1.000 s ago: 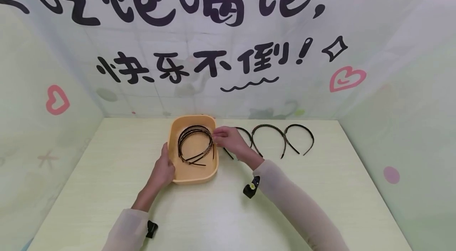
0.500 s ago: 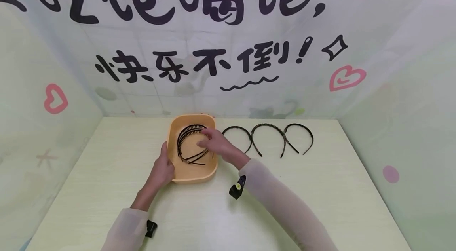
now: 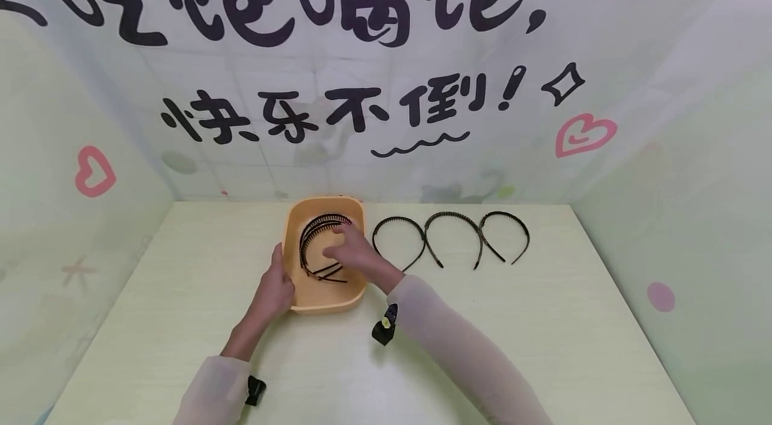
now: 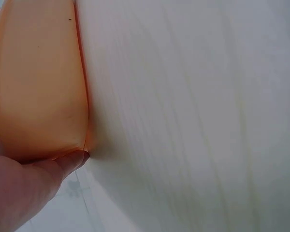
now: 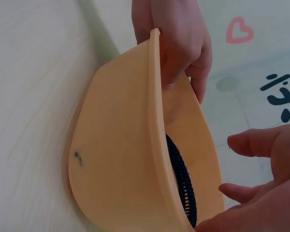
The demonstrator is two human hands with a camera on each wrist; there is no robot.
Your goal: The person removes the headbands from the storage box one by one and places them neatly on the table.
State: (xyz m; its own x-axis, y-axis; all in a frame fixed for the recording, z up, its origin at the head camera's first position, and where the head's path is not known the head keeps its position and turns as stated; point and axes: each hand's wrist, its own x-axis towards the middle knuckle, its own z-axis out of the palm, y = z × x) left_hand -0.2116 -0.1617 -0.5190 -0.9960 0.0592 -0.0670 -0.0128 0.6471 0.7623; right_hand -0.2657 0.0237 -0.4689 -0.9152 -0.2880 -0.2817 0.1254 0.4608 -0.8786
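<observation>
Headbands (image 3: 304, 247), dark and toothed, are gathered in overlapping arcs inside an orange basket (image 3: 328, 308); how many lie there cannot be told. The basket is set on a pale worktop (image 3: 338, 365), near the back wall (image 3: 289, 173), and its left side is gripped by the left hand (image 3: 276, 287). The right hand (image 3: 356, 252) is held over the basket's right side, thumb and fingers parted, and nothing is seen in its grasp; whether the bands are touched by it cannot be made out. To the right of the basket, three more hair hoops (image 3: 454, 214) are laid in a row, arches turned toward the back wall, which is printed with large black characters (image 3: 362, 108). Both arms are covered by light sleeves (image 3: 467, 348).
</observation>
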